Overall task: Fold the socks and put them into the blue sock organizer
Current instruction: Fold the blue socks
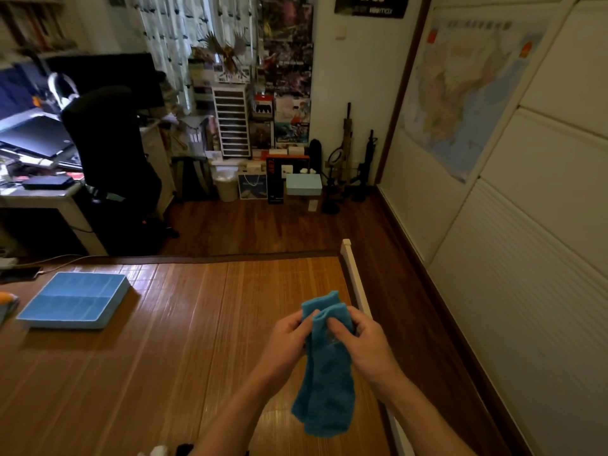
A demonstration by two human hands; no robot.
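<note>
A pair of fluffy blue socks (327,383) hangs in the air above the bamboo mat (184,340), near its right edge. My left hand (288,339) grips the socks at their upper left and my right hand (362,343) grips them at their upper right, thumbs pressed on the front. The sock tops stick up above my fingers and the toes dangle below. The blue sock organizer (77,299), a flat box with several compartments, lies on the mat at the far left, well away from both hands.
A white rail (357,284) runs along the mat's right edge, with wooden floor and a white wardrobe wall beyond. A phone with a cable (19,273) lies behind the organizer. More socks peek in at the bottom edge (161,450). A desk and black chair stand at the far left.
</note>
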